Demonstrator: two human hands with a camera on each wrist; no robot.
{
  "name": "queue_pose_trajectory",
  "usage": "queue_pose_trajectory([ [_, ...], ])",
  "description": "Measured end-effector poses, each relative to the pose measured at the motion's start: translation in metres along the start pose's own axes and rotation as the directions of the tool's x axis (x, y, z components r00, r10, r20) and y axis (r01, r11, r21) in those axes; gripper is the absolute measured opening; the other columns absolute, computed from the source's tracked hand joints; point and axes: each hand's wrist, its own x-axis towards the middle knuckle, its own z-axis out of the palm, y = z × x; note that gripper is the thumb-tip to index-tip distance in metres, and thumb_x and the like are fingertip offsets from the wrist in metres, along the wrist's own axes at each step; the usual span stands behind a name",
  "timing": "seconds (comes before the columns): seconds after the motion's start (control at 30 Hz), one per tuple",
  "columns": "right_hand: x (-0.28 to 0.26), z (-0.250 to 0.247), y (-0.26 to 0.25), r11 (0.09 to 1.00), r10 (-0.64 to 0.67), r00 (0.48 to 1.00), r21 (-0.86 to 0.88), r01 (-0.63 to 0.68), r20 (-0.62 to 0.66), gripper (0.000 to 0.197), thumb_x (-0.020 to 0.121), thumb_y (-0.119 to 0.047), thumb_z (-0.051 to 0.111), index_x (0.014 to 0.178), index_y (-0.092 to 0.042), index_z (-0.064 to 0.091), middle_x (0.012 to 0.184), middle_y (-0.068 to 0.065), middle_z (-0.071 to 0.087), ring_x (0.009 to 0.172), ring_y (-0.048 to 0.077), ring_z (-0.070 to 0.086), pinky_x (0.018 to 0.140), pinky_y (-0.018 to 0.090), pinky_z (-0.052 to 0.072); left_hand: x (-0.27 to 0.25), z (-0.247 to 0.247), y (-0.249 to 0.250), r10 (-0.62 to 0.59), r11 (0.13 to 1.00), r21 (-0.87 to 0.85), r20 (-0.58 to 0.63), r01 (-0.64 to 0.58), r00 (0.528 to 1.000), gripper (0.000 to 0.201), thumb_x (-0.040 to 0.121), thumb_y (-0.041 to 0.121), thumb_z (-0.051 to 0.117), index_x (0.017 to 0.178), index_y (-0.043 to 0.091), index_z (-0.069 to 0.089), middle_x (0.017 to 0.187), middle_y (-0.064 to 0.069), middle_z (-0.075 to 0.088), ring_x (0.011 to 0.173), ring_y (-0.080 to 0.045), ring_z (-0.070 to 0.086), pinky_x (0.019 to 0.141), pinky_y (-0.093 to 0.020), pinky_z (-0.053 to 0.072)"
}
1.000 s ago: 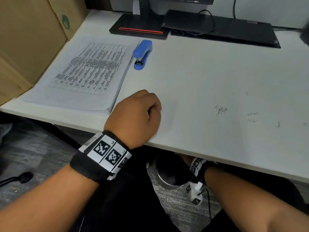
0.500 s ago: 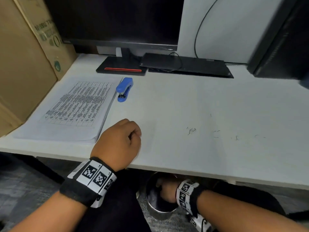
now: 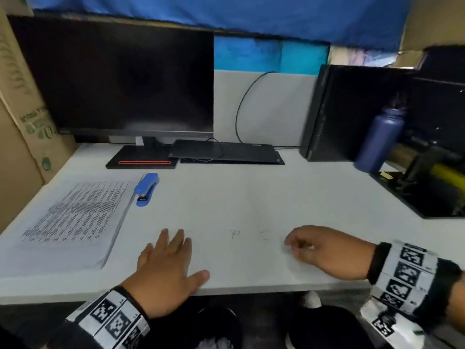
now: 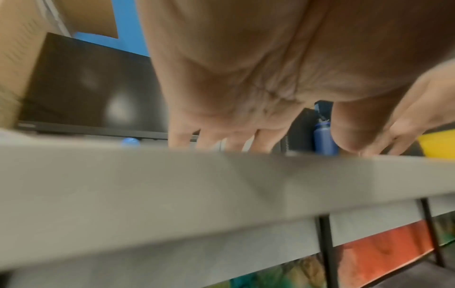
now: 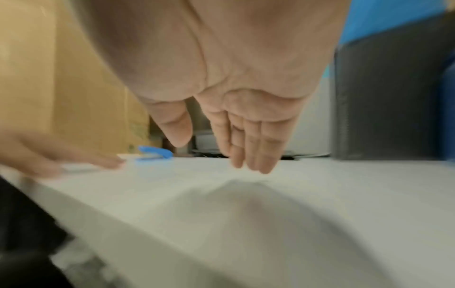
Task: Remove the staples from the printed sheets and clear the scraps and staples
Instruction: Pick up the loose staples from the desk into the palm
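A thick stack of printed sheets (image 3: 75,222) lies at the left of the white desk (image 3: 251,197). A few loose staples (image 3: 235,233) lie on the desk near its front edge, between my hands. My left hand (image 3: 173,248) rests flat on the desk right of the stack, fingers spread, holding nothing. In the left wrist view its fingers (image 4: 211,138) reach over the desk edge. My right hand (image 3: 297,244) hovers low just right of the staples, fingers loosely bent and empty. The right wrist view shows its fingertips (image 5: 263,163) pointing down at the desk.
A blue stapler (image 3: 147,188) lies beside the stack. At the back stand a monitor (image 3: 120,84), a keyboard (image 3: 224,152) and a black tower (image 3: 339,114). A dark blue bottle (image 3: 380,142) and a black tray (image 3: 415,197) sit at the right. Cardboard boxes (image 3: 22,122) flank the left.
My left hand has opened from a fist and now lies flat. My right hand has come up from the bin under the desk onto the tabletop. The head view has tilted up.
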Motion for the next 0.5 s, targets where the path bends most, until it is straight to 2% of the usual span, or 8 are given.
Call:
queue_pose_trajectory([
  [0.07,0.007,-0.011,0.033,0.961,0.208,0.976,-0.176,-0.216,-0.061,0.075,0.091,-0.062,0.044,0.151,-0.020,0.027,0.151,-0.004,0.039,0.135,0.017,0.042,0.113,0.031,0.032,0.000,-0.008,0.021,0.046,0.999,0.004,0.079,-0.046,0.996,0.089,0.091,0.068,0.033,0.157,0.020,-0.003,0.164,0.000,-0.019,0.149,-0.023,-0.024,0.122,-0.048,-0.006],
  [0.1,0.010,-0.012,0.043,0.933,0.292,0.955,-0.205,-0.296,-0.049,0.093,0.087,-0.071,0.040,0.155,-0.015,0.010,0.160,0.001,0.025,0.142,0.020,0.033,0.116,0.034,0.027,0.002,-0.012,0.030,0.067,0.998,-0.010,0.112,-0.066,0.991,0.090,0.091,0.066,0.035,0.157,0.018,-0.005,0.164,-0.001,-0.019,0.149,-0.023,-0.024,0.123,-0.047,-0.006],
  [0.13,0.012,-0.009,0.048,0.915,0.337,0.941,-0.228,-0.333,-0.025,0.105,0.082,-0.080,0.034,0.156,-0.013,0.001,0.163,0.006,0.014,0.146,0.022,0.026,0.118,0.037,0.023,0.007,-0.016,0.039,0.085,0.996,-0.034,0.135,-0.081,0.987,0.091,0.092,0.063,0.037,0.157,0.016,-0.006,0.164,-0.002,-0.018,0.149,-0.024,-0.022,0.123,-0.047,-0.005],
  [0.2,0.018,0.000,0.047,0.895,0.360,0.933,-0.285,-0.342,0.011,0.124,0.068,-0.094,0.023,0.155,-0.010,-0.007,0.164,0.013,-0.003,0.150,0.027,0.010,0.120,0.044,0.017,0.017,-0.027,0.057,0.114,0.990,-0.102,0.174,-0.098,0.978,0.090,0.092,0.059,0.040,0.157,0.014,-0.003,0.165,-0.003,-0.014,0.150,-0.023,-0.019,0.124,-0.045,-0.001],
  [0.27,0.024,0.012,0.030,0.889,0.360,0.933,-0.309,-0.338,0.018,0.137,0.057,-0.100,0.016,0.154,-0.007,-0.010,0.162,0.015,-0.013,0.151,0.031,0.000,0.121,0.047,0.013,0.029,-0.038,0.070,0.126,0.978,-0.189,0.197,-0.088,0.972,0.088,0.092,0.056,0.044,0.156,0.014,0.001,0.165,-0.002,-0.010,0.151,-0.022,-0.015,0.124,-0.044,0.004],
  [0.33,0.032,0.026,0.005,0.908,0.308,0.951,-0.308,-0.283,0.035,0.132,0.062,-0.097,0.018,0.153,-0.006,-0.011,0.162,0.016,-0.016,0.151,0.032,-0.003,0.121,0.047,0.010,0.039,-0.047,0.078,0.112,0.971,-0.231,0.196,-0.065,0.974,0.084,0.093,0.046,0.047,0.157,0.014,0.003,0.166,-0.001,-0.006,0.152,-0.022,-0.012,0.124,-0.043,0.005],
  [0.43,0.041,0.041,-0.034,0.953,0.153,0.978,-0.284,-0.107,0.144,0.106,0.082,-0.082,0.016,0.153,-0.009,-0.014,0.161,0.011,-0.022,0.150,0.027,-0.012,0.122,0.043,0.001,0.046,-0.052,0.081,0.114,0.989,-0.119,0.272,-0.084,0.955,0.080,0.089,0.022,0.045,0.157,0.019,0.002,0.166,-0.001,-0.007,0.153,-0.022,-0.008,0.124,-0.043,0.007],
  [0.5,0.050,0.036,-0.045,0.981,0.054,0.980,-0.196,-0.016,0.190,0.093,0.092,-0.071,0.019,0.153,-0.011,-0.016,0.160,0.006,-0.025,0.149,0.021,-0.016,0.122,0.041,-0.001,0.045,-0.056,0.074,0.153,0.988,-0.071,0.319,-0.137,0.935,0.078,0.089,0.020,0.044,0.158,0.023,0.008,0.166,0.002,0.000,0.153,-0.019,0.006,0.122,-0.037,0.016],
])
